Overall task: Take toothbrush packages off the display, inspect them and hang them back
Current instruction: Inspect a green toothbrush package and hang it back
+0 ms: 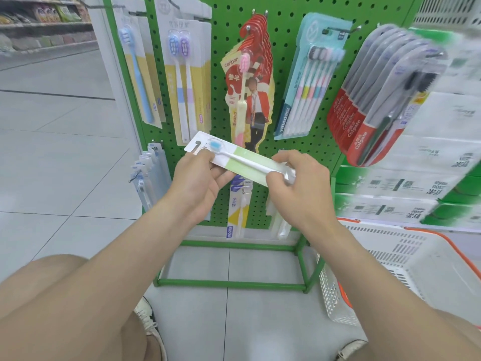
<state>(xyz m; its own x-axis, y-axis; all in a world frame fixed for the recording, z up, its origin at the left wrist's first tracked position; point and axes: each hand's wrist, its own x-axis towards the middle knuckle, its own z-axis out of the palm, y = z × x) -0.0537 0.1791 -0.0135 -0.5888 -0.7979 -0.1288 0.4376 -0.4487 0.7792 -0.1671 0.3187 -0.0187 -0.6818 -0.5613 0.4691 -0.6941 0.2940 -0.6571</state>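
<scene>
I have the toothbrush package (244, 158) off its peg and held level in front of the green pegboard display (286, 142), about mid-height, its hang hole (197, 144) pointing up and to the left. My left hand (197, 183) holds the brush-head end, fingers curled underneath and thumb on the face of the card. My right hand (299, 183) closes round the handle end, fingertips pinching the edge. I judge this a very light thing: a thin card backing with a clear blister over one white brush with a blue head. The card looks stiff enough lengthwise to stay flat between two grips, but I expect it would bend or crease if squeezed hard mid-span. The blister face is probably slick, so the card edges are the better place to hold. For rehanging, I would keep a pinch just below the hang hole, leaving the hole free, and let the other hand steady the tail.
</scene>
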